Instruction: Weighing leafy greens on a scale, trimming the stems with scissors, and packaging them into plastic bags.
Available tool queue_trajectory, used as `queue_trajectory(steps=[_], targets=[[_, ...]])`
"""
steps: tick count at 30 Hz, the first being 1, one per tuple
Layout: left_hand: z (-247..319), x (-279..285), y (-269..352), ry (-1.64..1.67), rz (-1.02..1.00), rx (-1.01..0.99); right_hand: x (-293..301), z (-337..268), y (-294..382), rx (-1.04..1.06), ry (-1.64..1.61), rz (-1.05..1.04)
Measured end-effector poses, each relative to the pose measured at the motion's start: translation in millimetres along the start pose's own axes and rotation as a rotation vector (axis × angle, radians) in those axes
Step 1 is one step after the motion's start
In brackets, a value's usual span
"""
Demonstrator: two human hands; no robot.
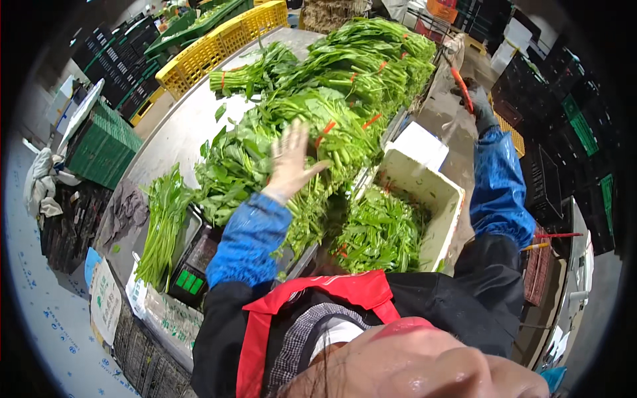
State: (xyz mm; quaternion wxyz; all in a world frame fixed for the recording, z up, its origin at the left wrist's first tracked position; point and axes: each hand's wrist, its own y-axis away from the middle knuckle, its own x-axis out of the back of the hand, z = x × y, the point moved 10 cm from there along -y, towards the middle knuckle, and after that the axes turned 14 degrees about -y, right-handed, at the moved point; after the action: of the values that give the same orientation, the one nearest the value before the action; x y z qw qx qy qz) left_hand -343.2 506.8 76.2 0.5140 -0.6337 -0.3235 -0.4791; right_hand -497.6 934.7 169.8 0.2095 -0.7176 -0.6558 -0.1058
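My left hand (292,161), bare and slightly blurred, lies over a pile of leafy green vegetables (239,154), its fingers spread and nothing held in them. Beside it, a red band (324,133) shows across some stalks. Out to the right, my gloved right hand (478,102) grips a red-handled tool (462,89); its slim far end is too small to make out. Stacked beyond my left hand are several banded bundles of greens (363,54). A separate bunch of greens (161,234) rests on a digital scale (191,278) with a lit green display.
Right of the metal table (169,129) stands a white foam box (448,199) holding loose greens (380,229). A grey cloth (124,209) lies at the table's left edge. Yellow plastic crates (224,45) line the far side. Dark crates (542,99) are stacked to the right.
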Motion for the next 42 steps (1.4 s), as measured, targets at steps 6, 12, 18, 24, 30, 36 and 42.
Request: queue_trajectory(steps=[6, 12, 18, 24, 30, 36, 42], targets=[[-39, -18, 23, -0.234, -0.076, 0.048, 22, 12, -98, -0.01, 0.84, 0.153], [-39, -32, 16, -0.282, -0.092, 0.092, 12, 59, -201, -0.175, 0.698, -0.034], [-39, -40, 13, -0.242, -0.124, 0.093, 0, 61, -236, -0.164, 0.682, -0.213], [-41, -44, 11, -0.241, -0.162, 0.114, -44, 76, -254, 0.11, 0.817, -0.051], [-43, -41, 15, -0.202, -0.085, 0.09, -103, 56, -225, 0.407, 0.656, -0.035], [-50, -37, 25, -0.22, 0.008, 0.101, -180, -25, -136, 0.292, -0.396, -0.302], [-58, -35, 33, -0.097, 0.02, 0.105, -204, -97, 3, 0.361, -0.61, -0.204]])
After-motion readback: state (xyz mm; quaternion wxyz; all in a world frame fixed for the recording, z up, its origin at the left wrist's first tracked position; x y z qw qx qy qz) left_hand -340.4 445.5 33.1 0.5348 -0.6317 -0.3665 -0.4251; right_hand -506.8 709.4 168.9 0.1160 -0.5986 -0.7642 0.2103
